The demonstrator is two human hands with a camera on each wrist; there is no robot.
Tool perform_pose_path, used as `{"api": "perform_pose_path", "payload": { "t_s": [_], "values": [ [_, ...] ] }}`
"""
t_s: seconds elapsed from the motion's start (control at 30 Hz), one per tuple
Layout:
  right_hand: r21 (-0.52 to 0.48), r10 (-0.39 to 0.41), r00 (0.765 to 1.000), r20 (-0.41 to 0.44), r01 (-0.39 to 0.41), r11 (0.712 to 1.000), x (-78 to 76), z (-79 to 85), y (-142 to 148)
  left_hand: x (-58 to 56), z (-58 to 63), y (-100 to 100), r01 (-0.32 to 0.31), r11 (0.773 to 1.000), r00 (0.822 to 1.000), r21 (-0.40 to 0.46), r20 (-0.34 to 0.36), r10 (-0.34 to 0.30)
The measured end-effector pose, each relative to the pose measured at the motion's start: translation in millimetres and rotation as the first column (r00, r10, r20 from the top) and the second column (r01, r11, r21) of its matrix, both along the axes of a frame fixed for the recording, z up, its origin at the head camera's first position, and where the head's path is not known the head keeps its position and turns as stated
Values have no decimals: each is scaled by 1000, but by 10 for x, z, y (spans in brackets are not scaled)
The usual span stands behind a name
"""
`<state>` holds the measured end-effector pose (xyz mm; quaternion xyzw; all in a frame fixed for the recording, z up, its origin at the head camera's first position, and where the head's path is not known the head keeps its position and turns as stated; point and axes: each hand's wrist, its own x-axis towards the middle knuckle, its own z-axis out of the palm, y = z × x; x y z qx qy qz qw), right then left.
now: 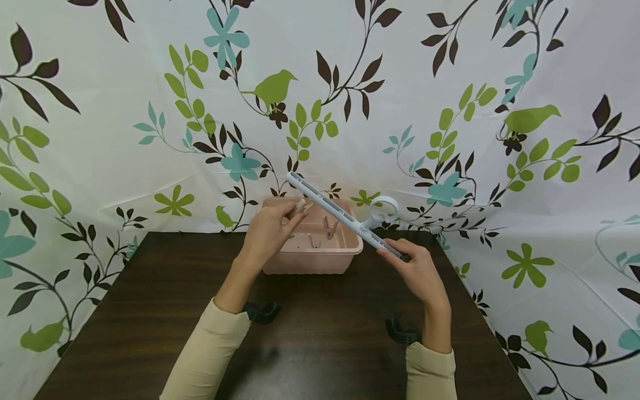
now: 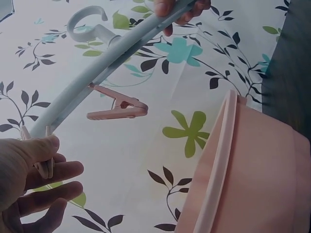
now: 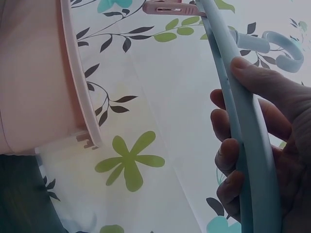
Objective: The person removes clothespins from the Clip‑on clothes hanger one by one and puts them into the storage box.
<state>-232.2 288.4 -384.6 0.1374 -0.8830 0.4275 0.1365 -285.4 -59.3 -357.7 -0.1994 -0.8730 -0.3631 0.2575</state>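
Note:
My right hand (image 1: 416, 269) grips one end of a light blue clothes hanger (image 1: 332, 208), which slants up to the left above a pink plastic basin (image 1: 310, 263). Its round hook (image 3: 290, 54) points off to the side. A pink clothes clip (image 2: 119, 104) hangs from the hanger's lower side. Near the raised end, my left hand (image 1: 267, 230) pinches another pink clip (image 2: 44, 167) between thumb and fingers. In the left wrist view this clip's upper ends overlap the hanger's tip. Inside the basin lie small clips (image 1: 315, 242), partly hidden by its front wall.
The basin stands at the far edge of a dark wooden table (image 1: 320, 355). Behind it hangs a white cloth (image 1: 125, 155) printed with leaves, birds and flowers. Dark curved pieces (image 1: 262, 312) sit at both wrists, beside cream sleeves (image 1: 207, 355).

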Motion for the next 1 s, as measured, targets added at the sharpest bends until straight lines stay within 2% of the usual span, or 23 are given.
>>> {"api": "perform_pose_path", "payload": {
  "t_s": [0.27,0.73,1.0],
  "values": [
    [10,-2,1000,4,2,1000,-4,-11,15,11,-54,12,-14,1000,1000,4,-23,14],
    [4,8,999,34,-8,1000,-1,-15,8,-12,-116,17,19,998,990,56,-138,-11],
    [26,11,997,71,-13,1000,8,-9,22,-14,-146,9,2,999,978,53,-208,9]
  ]
}}
